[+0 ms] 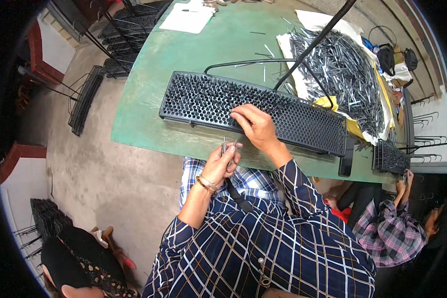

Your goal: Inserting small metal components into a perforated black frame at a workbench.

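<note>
A long black rack (308,124) with rows of holes lies across the green table in front of me, a bent black rod rising behind it. Small dark pieces stand in its left part; the right part shows mostly bare holes. My right hand (258,126) is over the rack's middle, thumb and fingertips pinched against the holes; whatever is between them is too small to make out. Below the table's near edge, my left hand (222,163) is closed round a few thin grey strips (224,145) whose tips stick up. Bracelets circle that wrist.
A heap of thin dark and silvery strips (340,69) lies on white and yellow sacking behind the rack. White paper (187,18) is at the far left. A phone-like black slab (346,161) sits near the front edge. Other people work at right and lower left.
</note>
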Motion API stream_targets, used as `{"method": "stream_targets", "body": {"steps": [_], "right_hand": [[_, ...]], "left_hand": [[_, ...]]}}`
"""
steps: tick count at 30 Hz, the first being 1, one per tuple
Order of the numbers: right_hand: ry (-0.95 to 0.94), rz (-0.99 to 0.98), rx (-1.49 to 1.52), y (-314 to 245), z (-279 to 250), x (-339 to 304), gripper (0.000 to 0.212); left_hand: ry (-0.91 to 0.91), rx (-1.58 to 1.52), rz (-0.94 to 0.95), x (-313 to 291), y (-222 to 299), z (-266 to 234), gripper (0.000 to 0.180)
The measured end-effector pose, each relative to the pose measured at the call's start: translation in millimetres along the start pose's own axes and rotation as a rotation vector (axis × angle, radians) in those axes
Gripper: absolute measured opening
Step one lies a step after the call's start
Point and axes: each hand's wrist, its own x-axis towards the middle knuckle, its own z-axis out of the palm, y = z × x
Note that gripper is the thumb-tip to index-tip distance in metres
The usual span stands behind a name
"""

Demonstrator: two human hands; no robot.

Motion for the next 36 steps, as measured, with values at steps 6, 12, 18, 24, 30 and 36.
{"method": "stream_targets", "body": {"steps": [6,12,18,24,30,36], "right_hand": [[0.002,-0.077,-0.164,-5.9,2.2,-4.7,0.010],[-0.009,-0.066,-0.206,-8.7,2.9,-5.0,0.013],[-0.042,-0.047,-0.291,-11.6,6.7,-3.3,0.012],[-0.018,0.021,-0.208,-6.9,6.2,-9.0,0.015],[-0.009,0.080,-0.151,-5.6,-3.3,-15.0,0.013],[-0.091,0.371,0.178,-15.2,-19.5,-23.8,0.015]], "left_hand": [[0.002,0.015,-0.005,1.4,-0.3,0.7,0.028],[0.010,0.017,-0.012,0.4,-1.2,0.8,0.026],[0.036,-0.001,-0.020,2.0,-5.4,0.7,0.022],[0.022,-0.008,-0.017,3.1,-5.7,-1.9,0.024],[0.004,-0.023,-0.008,1.7,-3.8,1.7,0.028],[-0.023,-0.042,0.087,-3.8,2.1,14.8,0.024]]}}
